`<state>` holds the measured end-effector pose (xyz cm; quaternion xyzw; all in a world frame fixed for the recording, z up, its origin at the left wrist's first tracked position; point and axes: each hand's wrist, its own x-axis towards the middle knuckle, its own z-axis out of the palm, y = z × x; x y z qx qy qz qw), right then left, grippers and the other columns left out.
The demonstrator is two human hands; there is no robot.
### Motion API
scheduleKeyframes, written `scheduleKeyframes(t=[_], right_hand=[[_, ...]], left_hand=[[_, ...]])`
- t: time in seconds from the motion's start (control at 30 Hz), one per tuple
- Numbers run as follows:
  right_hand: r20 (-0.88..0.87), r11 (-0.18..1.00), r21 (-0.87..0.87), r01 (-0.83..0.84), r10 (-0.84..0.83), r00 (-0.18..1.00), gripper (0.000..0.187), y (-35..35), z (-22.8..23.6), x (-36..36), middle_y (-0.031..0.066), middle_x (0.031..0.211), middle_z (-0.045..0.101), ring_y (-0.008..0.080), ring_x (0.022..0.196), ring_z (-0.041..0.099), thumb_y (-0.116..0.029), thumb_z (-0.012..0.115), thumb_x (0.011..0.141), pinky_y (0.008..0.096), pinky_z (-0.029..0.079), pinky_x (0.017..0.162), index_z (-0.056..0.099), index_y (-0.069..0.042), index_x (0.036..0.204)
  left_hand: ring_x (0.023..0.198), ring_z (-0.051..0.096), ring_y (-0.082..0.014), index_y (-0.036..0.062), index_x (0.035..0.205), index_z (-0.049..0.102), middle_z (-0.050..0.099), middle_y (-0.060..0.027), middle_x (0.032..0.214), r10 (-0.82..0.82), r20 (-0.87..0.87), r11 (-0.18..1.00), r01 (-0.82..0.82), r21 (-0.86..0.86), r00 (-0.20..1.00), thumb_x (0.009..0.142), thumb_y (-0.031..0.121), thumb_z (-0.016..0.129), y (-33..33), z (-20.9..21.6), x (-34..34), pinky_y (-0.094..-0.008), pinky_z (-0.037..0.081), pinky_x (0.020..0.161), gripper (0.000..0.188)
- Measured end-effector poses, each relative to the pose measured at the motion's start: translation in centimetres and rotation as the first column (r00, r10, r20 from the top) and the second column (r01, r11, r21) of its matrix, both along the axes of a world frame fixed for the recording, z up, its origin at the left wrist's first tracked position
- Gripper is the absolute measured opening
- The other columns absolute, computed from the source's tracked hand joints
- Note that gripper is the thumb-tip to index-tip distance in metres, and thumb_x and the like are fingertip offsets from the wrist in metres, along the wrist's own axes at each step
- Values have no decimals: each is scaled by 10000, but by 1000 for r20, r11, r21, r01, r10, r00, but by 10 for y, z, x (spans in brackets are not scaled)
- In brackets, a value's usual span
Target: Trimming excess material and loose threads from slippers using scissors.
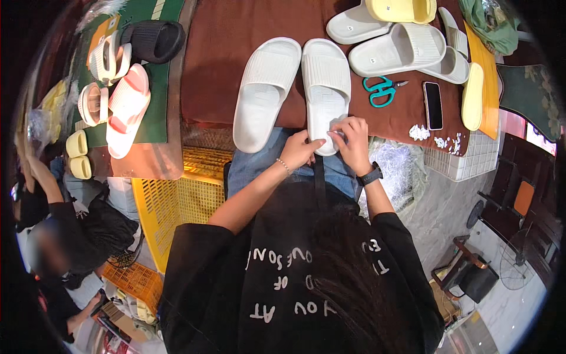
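- Up close, the left hand (299, 150) has hold of the heel of a white slipper (327, 97), thumb laid on top.
- The right hand (354, 144) meets it there, thumb and forefinger drawn together over the insole; I can't tell whether anything sits between those tips.
- The slipper lies toe-away at the near edge of the table, heel jutting over the person's lap, its mate (265, 94) just left.
- Beneath it all, brown cloth (227, 35) covers the table; white bits (420, 133), a phone (433, 106) and teal scissors (393, 89) rest to the right.
- Further back on the cloth, more pale slippers (398, 50) crowd together, a yellow one (401, 9) on top.
- Over left, a green mat (160, 88) carries pink (131, 103), black (154, 41) and other footwear, with a co-worker (88, 230) seated near.
- Right side now: grey floor (439, 200), a chair (480, 280), a fan (514, 265).
- Containers: a yellow crate (156, 218) beside the person, its inside mostly hidden; a clear bag (398, 174) bulging with crinkled, see-through stuff; a white crate (469, 159) by the table's corner; an orange crate (132, 283) lower left, contents unclear.
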<state>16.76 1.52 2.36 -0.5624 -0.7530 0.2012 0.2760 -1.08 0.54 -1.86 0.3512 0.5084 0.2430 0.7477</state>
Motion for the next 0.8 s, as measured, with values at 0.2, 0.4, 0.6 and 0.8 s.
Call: scheduleKeyframes(t=[0.2, 0.4, 0.6, 0.8], right_hand=[[88, 996, -56, -66, 71, 994, 185, -24, 5, 0, 81, 933, 531, 317, 963, 468, -137, 707, 737, 416, 341, 848, 588, -92, 871], [-530, 689, -278, 669, -691, 492, 164, -45, -13, 79, 91, 964, 542, 224, 965, 492, -223, 642, 862, 337, 377, 868, 608, -69, 907], [215, 562, 456, 690, -822, 528, 351, -5, -58, 204, 153, 1059, 550, 346, 1035, 487, -381, 721, 781, 484, 364, 894, 623, -46, 822], [78, 357, 550, 755, -922, 379, 490, -8, -67, 205, 190, 1051, 512, 380, 1038, 454, -351, 817, 682, 497, 355, 908, 538, -27, 921]], left_hand=[[472, 585, -127, -66, 894, 591, 605, -88, 632, 110, 46, 993, -108, -50, 993, 843, 181, 679, -2, -1, 5, -275, 489, 415, 268], [481, 580, -116, -58, 913, 592, 605, -75, 648, 31, -46, 999, -30, 9, 998, 848, 226, 675, 5, 10, 0, -273, 492, 427, 303], [501, 586, -122, -52, 951, 576, 613, -79, 668, -44, -89, 998, 47, 35, 995, 857, 246, 658, 5, 19, -1, -272, 483, 443, 322], [585, 584, -184, -5, 873, 606, 613, -104, 680, -193, -159, 969, 214, 125, 968, 840, 308, 656, 0, 44, -44, -333, 447, 561, 319]])
